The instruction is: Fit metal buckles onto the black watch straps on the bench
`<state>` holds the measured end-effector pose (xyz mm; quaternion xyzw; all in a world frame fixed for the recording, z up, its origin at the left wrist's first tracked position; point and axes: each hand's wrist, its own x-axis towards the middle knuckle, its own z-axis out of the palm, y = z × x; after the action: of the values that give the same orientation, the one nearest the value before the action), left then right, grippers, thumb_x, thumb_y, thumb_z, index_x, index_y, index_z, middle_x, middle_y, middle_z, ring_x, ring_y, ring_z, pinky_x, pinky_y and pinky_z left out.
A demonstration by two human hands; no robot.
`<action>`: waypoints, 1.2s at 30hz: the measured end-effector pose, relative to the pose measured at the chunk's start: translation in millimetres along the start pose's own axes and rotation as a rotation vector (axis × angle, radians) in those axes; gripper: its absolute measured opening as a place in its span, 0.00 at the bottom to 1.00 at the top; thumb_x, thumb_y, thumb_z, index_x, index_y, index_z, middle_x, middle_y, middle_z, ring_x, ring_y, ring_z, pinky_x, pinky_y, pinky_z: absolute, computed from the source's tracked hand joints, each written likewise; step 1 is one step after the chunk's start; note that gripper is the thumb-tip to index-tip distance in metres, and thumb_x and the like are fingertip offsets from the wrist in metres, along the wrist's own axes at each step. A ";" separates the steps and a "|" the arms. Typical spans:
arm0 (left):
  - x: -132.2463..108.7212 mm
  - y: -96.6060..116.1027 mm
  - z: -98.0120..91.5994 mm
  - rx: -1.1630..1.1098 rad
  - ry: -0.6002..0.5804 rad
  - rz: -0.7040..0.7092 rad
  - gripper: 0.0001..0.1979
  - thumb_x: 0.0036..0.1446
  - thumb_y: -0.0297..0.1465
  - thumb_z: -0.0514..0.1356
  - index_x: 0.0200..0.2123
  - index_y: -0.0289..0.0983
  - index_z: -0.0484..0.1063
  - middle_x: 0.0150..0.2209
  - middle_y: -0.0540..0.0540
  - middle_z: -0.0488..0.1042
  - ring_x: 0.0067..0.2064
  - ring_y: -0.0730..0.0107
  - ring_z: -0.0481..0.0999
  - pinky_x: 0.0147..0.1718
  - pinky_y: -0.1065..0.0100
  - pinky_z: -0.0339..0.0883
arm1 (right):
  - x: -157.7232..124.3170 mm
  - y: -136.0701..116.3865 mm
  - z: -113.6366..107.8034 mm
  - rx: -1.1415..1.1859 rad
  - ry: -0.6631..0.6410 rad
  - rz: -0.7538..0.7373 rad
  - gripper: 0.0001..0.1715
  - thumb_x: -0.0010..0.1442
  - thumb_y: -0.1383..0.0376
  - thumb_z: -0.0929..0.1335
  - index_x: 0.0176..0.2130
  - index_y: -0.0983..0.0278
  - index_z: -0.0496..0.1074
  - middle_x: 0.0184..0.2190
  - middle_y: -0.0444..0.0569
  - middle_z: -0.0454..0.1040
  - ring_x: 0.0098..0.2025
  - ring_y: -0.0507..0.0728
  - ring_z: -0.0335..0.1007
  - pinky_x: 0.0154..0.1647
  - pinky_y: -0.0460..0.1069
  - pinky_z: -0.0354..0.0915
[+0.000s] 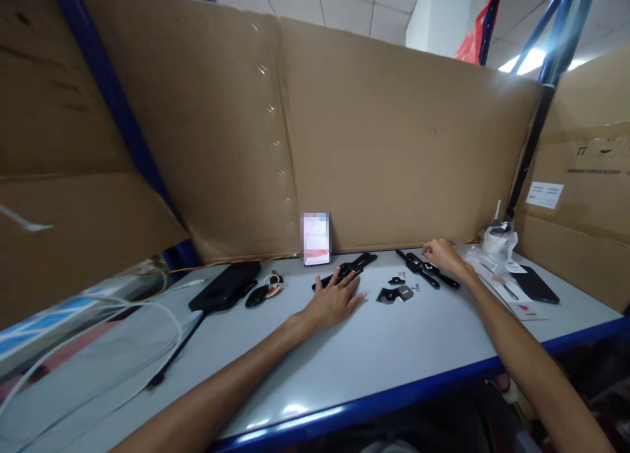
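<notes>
My left hand point(333, 301) lies palm down with its fingers spread. Its fingertips touch a long, thin black part point(363, 263) whose far end looks forked. To the right, my right hand point(441, 253) hovers by the table's back edge, fingers bent and drawn together; whatever they pinch, if anything, is too small to make out. Just left of and below it is a second pair of long black parts point(422, 267), lying crossed. Between the hands sit a small black piece point(396, 280), tiny screws point(415, 287) and a dark piece beside a grey metal plate point(405, 293).
A phone point(316, 240) leans upright against the cardboard wall point(394, 138). At left are a black case point(226, 286), keys with a fob point(256, 296) and white cables point(180, 322). Plastic-wrapped items point(495, 243) and a black phone-like slab point(536, 284) lie right. A blue rim point(394, 394) edges the table.
</notes>
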<state>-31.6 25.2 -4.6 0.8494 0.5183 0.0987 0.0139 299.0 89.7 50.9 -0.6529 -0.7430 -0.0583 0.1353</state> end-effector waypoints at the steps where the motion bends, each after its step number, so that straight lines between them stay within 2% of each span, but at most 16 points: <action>1: -0.3 0.5 -1.1 -0.005 -0.018 -0.009 0.32 0.66 0.52 0.42 0.66 0.43 0.59 0.71 0.42 0.51 0.71 0.34 0.41 0.57 0.21 0.36 | -0.3 -2.5 1.1 0.002 -0.008 -0.006 0.16 0.60 0.68 0.65 0.43 0.61 0.81 0.41 0.54 0.81 0.44 0.59 0.76 0.41 0.46 0.62; 6: 1.8 0.0 -4.7 0.000 -0.085 -0.036 0.33 0.66 0.52 0.41 0.68 0.45 0.56 0.72 0.43 0.46 0.71 0.38 0.41 0.57 0.23 0.38 | -3.3 -14.6 8.6 0.015 -0.042 -0.038 0.15 0.60 0.65 0.66 0.44 0.61 0.80 0.43 0.54 0.80 0.46 0.59 0.75 0.40 0.45 0.61; 12: 10.0 -4.7 -5.7 0.021 -0.089 0.017 0.32 0.67 0.50 0.40 0.68 0.45 0.55 0.71 0.44 0.48 0.71 0.42 0.44 0.61 0.27 0.37 | -5.5 -24.2 18.6 0.000 -0.073 -0.065 0.13 0.61 0.65 0.66 0.42 0.61 0.79 0.43 0.55 0.80 0.48 0.60 0.74 0.41 0.46 0.60; 18: 14.9 -10.1 -2.1 -0.005 -0.031 0.051 0.31 0.67 0.50 0.41 0.67 0.44 0.58 0.70 0.42 0.52 0.71 0.43 0.46 0.62 0.29 0.36 | -7.8 -28.2 20.8 -0.044 -0.048 -0.066 0.13 0.62 0.70 0.64 0.39 0.61 0.78 0.41 0.54 0.80 0.45 0.59 0.74 0.38 0.46 0.59; 24: 15.9 -11.8 2.4 -0.035 0.045 0.065 0.29 0.67 0.49 0.42 0.64 0.44 0.64 0.68 0.41 0.57 0.70 0.42 0.50 0.62 0.29 0.38 | -9.1 -31.6 17.6 -0.071 -0.037 -0.050 0.11 0.63 0.68 0.64 0.40 0.61 0.76 0.43 0.53 0.79 0.46 0.60 0.75 0.37 0.47 0.59; 27: 15.0 -9.2 1.7 -0.019 0.082 0.075 0.27 0.68 0.48 0.43 0.60 0.42 0.68 0.67 0.40 0.61 0.70 0.43 0.51 0.62 0.31 0.39 | -10.4 -34.1 15.7 -0.077 -0.049 -0.042 0.10 0.63 0.63 0.65 0.41 0.61 0.76 0.42 0.55 0.79 0.45 0.61 0.75 0.37 0.48 0.60; 30: 13.8 -6.9 0.9 0.008 0.108 0.094 0.26 0.68 0.46 0.44 0.56 0.40 0.71 0.65 0.39 0.65 0.70 0.44 0.52 0.63 0.32 0.39 | -11.6 -36.9 16.4 -0.081 -0.056 -0.024 0.18 0.62 0.55 0.67 0.46 0.63 0.74 0.45 0.58 0.79 0.48 0.63 0.74 0.39 0.49 0.62; 33: 12.7 -6.9 1.9 0.010 0.113 0.101 0.26 0.68 0.46 0.45 0.57 0.39 0.70 0.65 0.39 0.63 0.70 0.44 0.51 0.64 0.34 0.39 | -10.6 -38.3 19.6 -0.065 -0.061 -0.015 0.24 0.59 0.55 0.69 0.51 0.65 0.72 0.49 0.60 0.77 0.51 0.65 0.73 0.42 0.50 0.62; 36: 12.2 -8.7 4.6 0.005 0.101 0.093 0.26 0.68 0.46 0.45 0.59 0.39 0.69 0.67 0.39 0.61 0.70 0.44 0.49 0.64 0.35 0.40 | -6.3 -36.7 23.2 0.002 -0.084 0.043 0.26 0.56 0.55 0.71 0.51 0.65 0.72 0.50 0.59 0.77 0.52 0.64 0.73 0.41 0.49 0.62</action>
<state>-32.9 40.4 -8.3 0.8664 0.4787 0.1406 -0.0188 260.6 84.6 30.2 -0.6703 -0.7340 -0.0269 0.1058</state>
